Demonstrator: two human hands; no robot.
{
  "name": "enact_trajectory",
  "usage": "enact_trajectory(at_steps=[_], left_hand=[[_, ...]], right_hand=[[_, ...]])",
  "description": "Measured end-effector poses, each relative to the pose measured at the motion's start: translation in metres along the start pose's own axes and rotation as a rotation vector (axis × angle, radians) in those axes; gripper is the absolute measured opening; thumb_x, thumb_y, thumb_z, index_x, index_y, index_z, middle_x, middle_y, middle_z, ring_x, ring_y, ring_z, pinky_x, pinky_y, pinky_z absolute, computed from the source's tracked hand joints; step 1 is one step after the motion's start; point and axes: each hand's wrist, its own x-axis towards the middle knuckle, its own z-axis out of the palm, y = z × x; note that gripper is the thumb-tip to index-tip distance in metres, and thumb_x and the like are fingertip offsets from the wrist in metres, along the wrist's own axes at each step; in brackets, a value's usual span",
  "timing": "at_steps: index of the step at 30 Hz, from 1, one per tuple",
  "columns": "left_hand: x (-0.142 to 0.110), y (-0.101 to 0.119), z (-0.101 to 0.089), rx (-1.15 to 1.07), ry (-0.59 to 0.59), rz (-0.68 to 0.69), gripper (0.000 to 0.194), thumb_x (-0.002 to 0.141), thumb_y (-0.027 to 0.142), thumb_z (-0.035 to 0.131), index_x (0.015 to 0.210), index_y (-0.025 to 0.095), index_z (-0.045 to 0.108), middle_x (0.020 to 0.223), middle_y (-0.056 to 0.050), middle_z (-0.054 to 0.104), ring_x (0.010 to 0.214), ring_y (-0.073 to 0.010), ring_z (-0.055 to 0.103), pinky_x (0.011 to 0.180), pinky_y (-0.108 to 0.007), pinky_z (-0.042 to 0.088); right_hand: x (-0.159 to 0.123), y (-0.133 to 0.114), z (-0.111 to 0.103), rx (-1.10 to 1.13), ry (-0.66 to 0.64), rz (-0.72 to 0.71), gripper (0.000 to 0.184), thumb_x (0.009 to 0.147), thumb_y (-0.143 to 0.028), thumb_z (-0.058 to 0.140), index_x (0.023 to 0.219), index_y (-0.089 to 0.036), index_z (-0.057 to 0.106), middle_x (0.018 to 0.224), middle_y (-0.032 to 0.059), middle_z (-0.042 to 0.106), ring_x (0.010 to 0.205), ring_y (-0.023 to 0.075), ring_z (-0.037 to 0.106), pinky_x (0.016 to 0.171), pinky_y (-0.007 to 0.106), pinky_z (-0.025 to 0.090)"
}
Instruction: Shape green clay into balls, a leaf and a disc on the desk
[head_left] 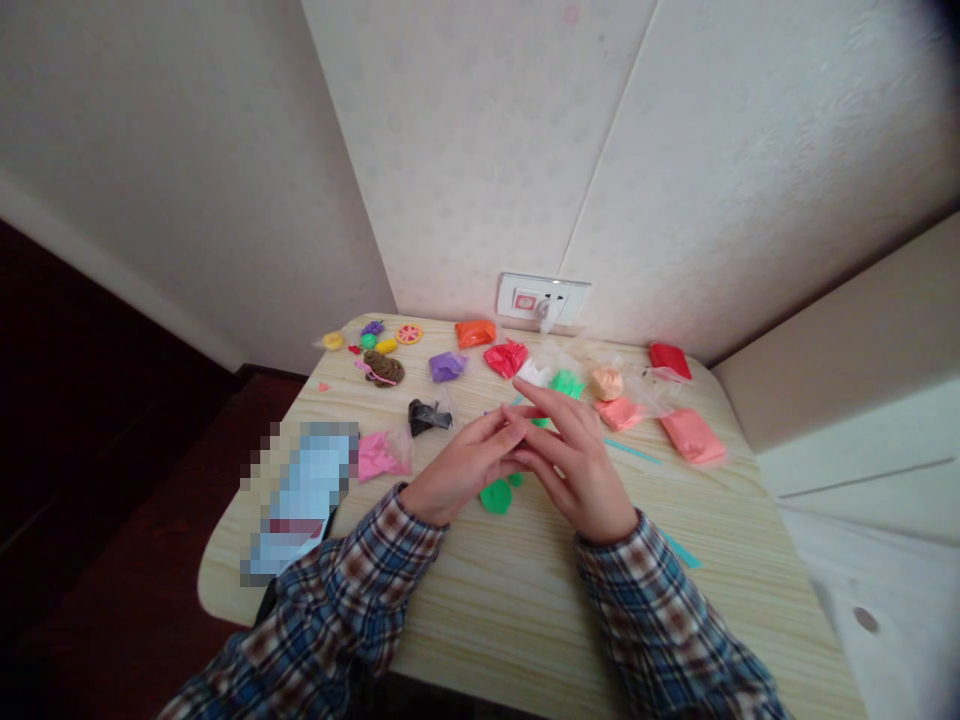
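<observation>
My left hand (474, 460) and my right hand (583, 462) meet over the middle of the table, fingertips pressed together. The left fingers are closed in a pinch against the right thumb and fingers. On my right hand the index finger stretches out past the others. Whatever is between the fingertips is hidden or too small to name. Just below them on the table lies a flat green clay piece (496, 497), with a smaller green clay bit (515, 480) beside it. A bag of green clay (568, 383) sits behind my right fingers.
Bagged clay lies around: pink (381, 456), black (430, 416), purple (448, 367), orange (475, 333), red (506, 358) and coral (694, 436). At left are a phone (304, 500) and a brown clay shape (384, 368). Blue strips (634, 451) lie at right. A wall socket (543, 299) is behind.
</observation>
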Motion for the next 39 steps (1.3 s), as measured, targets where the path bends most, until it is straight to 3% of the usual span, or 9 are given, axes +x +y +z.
enact_trajectory(at_steps=[5,10,13,17,21,28,32,35,39], left_hand=[[0.000,0.009,-0.005,0.080,0.096,0.076,0.039,0.083,0.019,0.060,0.121,0.011,0.055,0.100,-0.011,0.071,0.087,-0.0180,0.068,0.084,-0.031,0.052],[-0.001,0.002,-0.002,0.407,0.138,0.137,0.042,0.087,0.021,0.049,0.128,0.010,0.048,0.108,-0.016,0.068,0.086,-0.0211,0.069,0.076,-0.035,0.056],[-0.003,-0.003,0.002,0.777,0.154,0.242,0.053,0.086,0.016,0.045,0.139,0.014,0.036,0.100,-0.011,0.070,0.086,-0.0213,0.068,0.077,-0.037,0.054],[-0.005,-0.005,0.003,1.015,0.060,0.330,0.065,0.086,0.011,0.041,0.146,0.017,0.019,0.110,-0.010,0.069,0.100,-0.0206,0.064,0.092,-0.038,0.048],[-0.004,-0.005,0.001,1.005,-0.031,0.392,0.070,0.082,0.005,0.041,0.147,0.016,0.016,0.141,-0.015,0.047,0.127,-0.0200,0.047,0.107,-0.038,0.036],[-0.008,0.000,0.005,0.813,-0.205,0.460,0.089,0.077,0.003,0.051,0.148,0.021,0.001,0.155,-0.015,0.018,0.142,-0.0239,0.022,0.115,-0.044,0.022],[-0.008,0.006,0.004,0.409,-0.284,0.376,0.074,0.083,0.015,0.058,0.146,0.026,0.020,0.153,-0.011,0.027,0.139,-0.0252,0.029,0.111,-0.042,0.029],[-0.005,0.007,0.003,0.274,-0.189,0.342,0.048,0.085,0.021,0.059,0.131,0.023,0.049,0.144,-0.009,0.044,0.134,-0.0245,0.039,0.108,-0.037,0.034],[-0.003,0.004,0.003,0.198,-0.129,0.277,0.030,0.083,0.027,0.062,0.111,0.016,0.065,0.118,-0.010,0.066,0.115,-0.0235,0.058,0.096,-0.032,0.045]], right_hand=[[0.000,-0.002,0.002,0.021,0.011,0.052,0.058,0.092,-0.030,0.043,0.146,-0.023,0.022,0.151,0.0134,0.025,0.137,0.0297,0.027,0.103,0.054,0.033],[0.002,-0.007,-0.002,0.036,0.260,0.227,0.018,0.090,-0.032,0.048,0.100,-0.018,0.053,0.106,0.0120,0.054,0.103,0.0252,0.051,0.084,0.041,0.043],[0.002,-0.009,0.001,0.021,0.108,0.295,0.029,0.088,-0.043,0.049,0.070,-0.021,0.042,0.072,0.0023,0.047,0.072,0.0193,0.047,0.064,0.033,0.037],[0.003,-0.009,0.006,-0.002,-0.123,0.360,0.035,0.090,-0.044,0.044,0.064,-0.021,0.038,0.062,-0.0010,0.045,0.060,0.0153,0.041,0.061,0.031,0.029],[0.004,-0.008,0.005,0.036,-0.174,0.384,0.029,0.092,-0.037,0.041,0.068,-0.020,0.044,0.058,-0.0021,0.046,0.055,0.0140,0.041,0.061,0.029,0.028],[0.006,-0.007,0.003,0.217,-0.120,0.466,0.038,0.091,-0.045,0.039,0.065,-0.019,0.049,0.053,-0.0014,0.049,0.052,0.0128,0.043,0.053,0.027,0.027],[0.004,-0.008,0.000,0.456,-0.087,0.499,0.041,0.090,-0.051,0.041,0.071,-0.018,0.056,0.058,-0.0007,0.051,0.056,0.0128,0.045,0.052,0.026,0.031],[0.001,-0.011,-0.001,0.669,-0.074,0.522,0.044,0.091,-0.052,0.041,0.065,-0.018,0.053,0.053,-0.0030,0.044,0.048,0.0097,0.037,0.046,0.025,0.026],[0.000,-0.016,0.001,0.840,-0.057,0.551,0.049,0.090,-0.054,0.042,0.056,-0.019,0.043,0.046,-0.0060,0.033,0.041,0.0072,0.026,0.041,0.024,0.022]])
